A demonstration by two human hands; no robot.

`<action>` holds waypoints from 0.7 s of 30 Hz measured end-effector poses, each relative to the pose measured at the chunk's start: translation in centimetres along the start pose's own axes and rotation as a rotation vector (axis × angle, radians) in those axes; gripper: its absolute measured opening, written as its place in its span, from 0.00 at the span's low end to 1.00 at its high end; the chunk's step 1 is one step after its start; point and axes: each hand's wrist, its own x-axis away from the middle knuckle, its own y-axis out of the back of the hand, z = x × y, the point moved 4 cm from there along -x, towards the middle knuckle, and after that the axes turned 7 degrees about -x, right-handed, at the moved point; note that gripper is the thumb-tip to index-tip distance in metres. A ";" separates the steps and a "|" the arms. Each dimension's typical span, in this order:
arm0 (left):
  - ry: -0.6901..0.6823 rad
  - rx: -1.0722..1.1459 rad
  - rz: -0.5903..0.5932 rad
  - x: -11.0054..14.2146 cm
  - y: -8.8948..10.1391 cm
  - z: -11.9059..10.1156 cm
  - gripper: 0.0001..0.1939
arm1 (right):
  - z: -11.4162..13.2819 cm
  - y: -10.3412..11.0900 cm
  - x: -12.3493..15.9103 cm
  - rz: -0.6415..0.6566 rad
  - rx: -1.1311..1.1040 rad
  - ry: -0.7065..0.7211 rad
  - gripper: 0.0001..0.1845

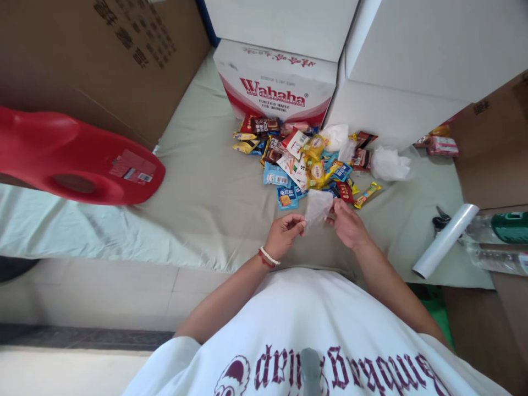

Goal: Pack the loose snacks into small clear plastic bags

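Fingers of the left hand and right hand pinch opposite sides of a thin translucent plastic piece, at the near edge of the snack packets. Uneven tugging could tear such flimsy material; a loose pinch could drop it.

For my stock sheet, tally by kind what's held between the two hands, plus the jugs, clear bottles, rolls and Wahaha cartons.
Thin translucent piece, between left hand and right hand: 1
Red jug: 1
Clear bottles: 2
Roll: 1
Wahaha carton: 1
Total: 6
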 end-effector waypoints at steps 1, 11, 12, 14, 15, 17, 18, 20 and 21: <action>0.007 0.076 0.041 0.3 0.0 -0.1 0.14 | -0.4 -0.2 0.1 0.084 0.054 -0.007 0.32; 0.115 0.322 -0.192 1.3 5.2 0.1 0.16 | -0.4 3.2 1.4 0.093 0.332 -0.055 0.21; 0.149 0.303 -0.202 1.1 5.7 0.4 0.18 | 0.4 4.1 1.4 0.093 0.414 -0.026 0.20; 0.190 0.240 -0.157 0.8 6.4 0.7 0.19 | 2.0 5.8 1.3 0.099 0.598 0.009 0.19; 0.184 0.191 -0.132 0.7 6.7 0.6 0.18 | 2.9 6.5 1.2 0.080 0.690 0.038 0.20; 0.113 0.031 -0.125 0.6 7.2 -0.1 0.16 | 5.2 7.4 1.1 -0.015 0.886 0.173 0.21; 0.055 -0.075 -0.131 0.7 7.4 -0.8 0.15 | 6.4 7.2 1.1 -0.064 0.982 0.274 0.21; -0.077 -0.277 -0.092 0.9 7.0 -2.7 0.12 | 8.3 5.3 1.5 -0.060 1.113 0.466 0.21; -0.141 -0.359 -0.022 1.1 6.4 -3.8 0.12 | 8.8 3.6 1.7 0.015 1.138 0.529 0.22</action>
